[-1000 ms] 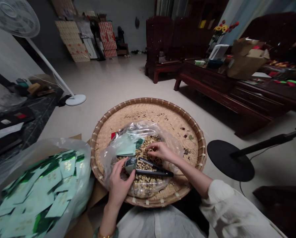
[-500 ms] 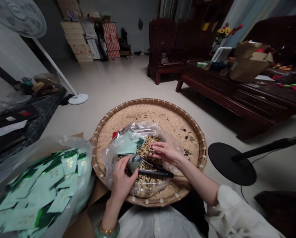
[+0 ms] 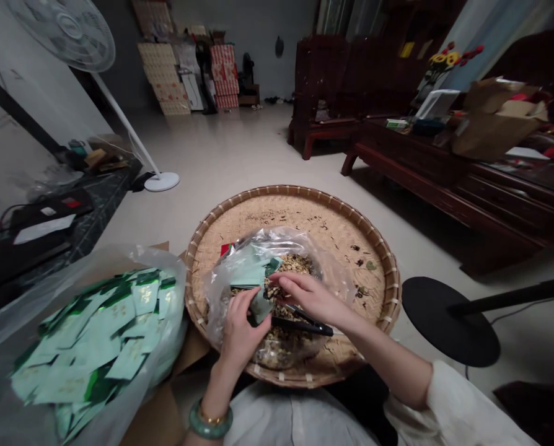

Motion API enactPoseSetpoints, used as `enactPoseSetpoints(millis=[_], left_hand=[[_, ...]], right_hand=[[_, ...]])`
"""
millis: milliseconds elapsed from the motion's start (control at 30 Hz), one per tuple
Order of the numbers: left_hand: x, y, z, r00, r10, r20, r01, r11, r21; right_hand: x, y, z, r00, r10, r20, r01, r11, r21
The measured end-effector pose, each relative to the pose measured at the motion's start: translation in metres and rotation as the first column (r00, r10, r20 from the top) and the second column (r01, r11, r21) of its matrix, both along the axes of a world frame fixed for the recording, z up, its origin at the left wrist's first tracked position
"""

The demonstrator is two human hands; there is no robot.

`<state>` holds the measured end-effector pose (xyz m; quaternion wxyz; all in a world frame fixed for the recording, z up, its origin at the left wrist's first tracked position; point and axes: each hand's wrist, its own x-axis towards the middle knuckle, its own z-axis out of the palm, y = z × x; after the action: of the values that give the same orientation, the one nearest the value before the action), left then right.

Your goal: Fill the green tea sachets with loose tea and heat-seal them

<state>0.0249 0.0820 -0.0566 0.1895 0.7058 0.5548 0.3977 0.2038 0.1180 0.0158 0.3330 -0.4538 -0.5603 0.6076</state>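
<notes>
My left hand grips a small pale-green sachet between thumb and fingers over an open clear plastic bag. My right hand is closed at the sachet's mouth, with a pinch of dried mix at its fingertips. More of this loose, tan and dark mix fills the bag. A stack of flat pale-green sachets lies on it, to the left. Black-handled tongs rest on the mix below my right hand, their far end hidden behind the sachet.
The bag sits in a round woven bamboo tray with scattered dark bits. At left, a large plastic bag holds many green sachets. A white fan, a black stand base and a dark wooden table stand around.
My right hand has moved left and down from above the mix to the sachet's mouth, with dried mix now at its fingertips. The view has turned slightly left.
</notes>
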Motion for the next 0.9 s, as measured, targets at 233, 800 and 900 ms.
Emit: enactPoseSetpoints(millis=[233,800,900], left_hand=[[0.001,0.000,-0.003,1.000,0.012,0.023,-0.012,1.000,-0.006],[-0.014,-0.001,-0.002,0.999,0.000,0.041,0.000,1.000,-0.009],[-0.014,-0.001,-0.002,0.999,-0.008,0.041,0.009,1.000,-0.017]], right_hand=[[0.000,-0.008,0.012,0.990,0.087,-0.114,-0.084,0.996,0.038],[0.024,0.038,-0.081,0.684,0.013,0.729,-0.436,0.809,0.395],[0.021,0.044,-0.083,0.679,-0.016,0.734,-0.395,0.835,0.383]])
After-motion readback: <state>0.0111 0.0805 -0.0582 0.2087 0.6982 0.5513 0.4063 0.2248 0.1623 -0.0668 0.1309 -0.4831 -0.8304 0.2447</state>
